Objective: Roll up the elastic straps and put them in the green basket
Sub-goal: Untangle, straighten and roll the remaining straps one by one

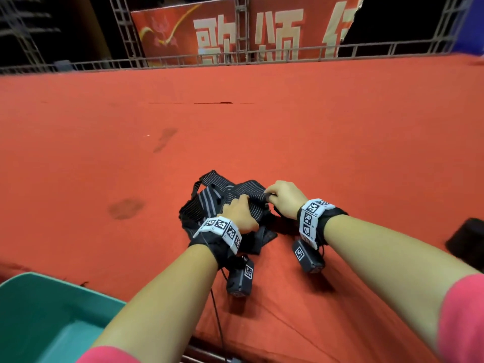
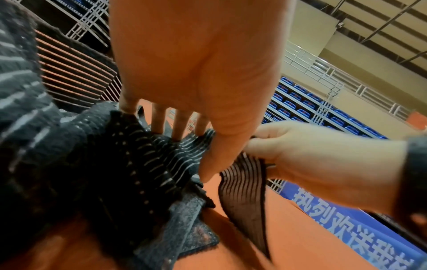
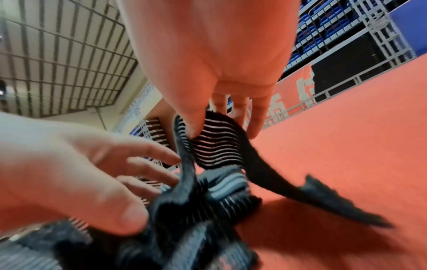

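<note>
A tangled pile of black elastic straps (image 1: 209, 205) with pale stripes lies on the red table, just in front of me. My left hand (image 1: 242, 203) rests on the pile with fingers (image 2: 177, 127) straight and spread, touching the fabric. My right hand (image 1: 269, 196) pinches the end of one striped strap (image 3: 219, 149) between thumb and fingers and lifts it a little off the pile. The rest of that strap (image 2: 242, 182) hangs down to the cloth. The green basket (image 1: 52, 305) stands at the near left, by my left forearm. I see nothing inside the part that shows.
Red cloth (image 1: 262, 127) covers the wide table, with a few dark stains to the left. A dark object (image 1: 468, 239) sits at the right edge. A metal railing (image 1: 288, 55) and a red banner (image 1: 222, 35) run along the far side.
</note>
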Demonstrator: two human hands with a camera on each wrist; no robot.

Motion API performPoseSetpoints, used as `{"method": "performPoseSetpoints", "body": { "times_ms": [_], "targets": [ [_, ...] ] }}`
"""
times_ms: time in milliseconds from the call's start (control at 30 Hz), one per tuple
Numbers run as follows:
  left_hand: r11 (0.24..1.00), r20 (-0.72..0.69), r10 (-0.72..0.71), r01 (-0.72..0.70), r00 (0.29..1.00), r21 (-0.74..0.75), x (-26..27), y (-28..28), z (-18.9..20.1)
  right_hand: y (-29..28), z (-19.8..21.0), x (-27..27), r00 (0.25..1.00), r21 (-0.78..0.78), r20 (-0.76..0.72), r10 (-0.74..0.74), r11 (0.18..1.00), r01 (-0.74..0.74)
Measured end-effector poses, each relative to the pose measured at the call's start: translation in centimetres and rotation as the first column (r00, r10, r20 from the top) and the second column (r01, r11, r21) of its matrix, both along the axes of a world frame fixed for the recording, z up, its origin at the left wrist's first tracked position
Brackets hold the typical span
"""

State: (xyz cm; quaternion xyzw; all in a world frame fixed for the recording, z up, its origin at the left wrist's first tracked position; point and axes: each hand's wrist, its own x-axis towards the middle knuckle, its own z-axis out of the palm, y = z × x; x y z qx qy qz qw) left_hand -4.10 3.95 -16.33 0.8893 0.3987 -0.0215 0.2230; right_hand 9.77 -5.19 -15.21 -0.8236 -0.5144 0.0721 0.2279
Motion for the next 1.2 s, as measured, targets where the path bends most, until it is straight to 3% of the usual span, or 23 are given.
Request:
{"method": "performPoseSetpoints", "body": {
  "times_ms": [267,400,833,1000,1200],
  "targets": [
    [0.997,0.061,0.043,-0.039,0.997,-0.067,0.4,-0.7,-0.7,-3.7,5.3,1.1,0.999,0.091,-0.007,-0.043,0.995,0.043],
    [0.998,0.124,0.056,-0.059,0.991,0.018,0.8,-2.1,1.0,-5.5,6.9,1.4,0.998,0.118,-0.014,-0.053,0.992,0.055],
    [0.997,0.449,-0.044,0.009,0.893,0.080,2.6,-6.4,5.9,-14.0,10.8,3.5,0.989,0.127,-0.011,-0.150,0.980,0.150],
    [0.990,0.438,-0.106,0.055,0.892,0.127,3.2,-8.2,7.5,-19.1,10.5,5.3,0.976,0.064,-0.017,-0.219,0.973,0.220],
    [0.981,0.354,-0.126,0.063,0.927,0.182,2.7,-8.2,6.8,-23.5,8.8,7.6,0.938,0.025,0.088,-0.335,0.942,0.334]
  ]
}}
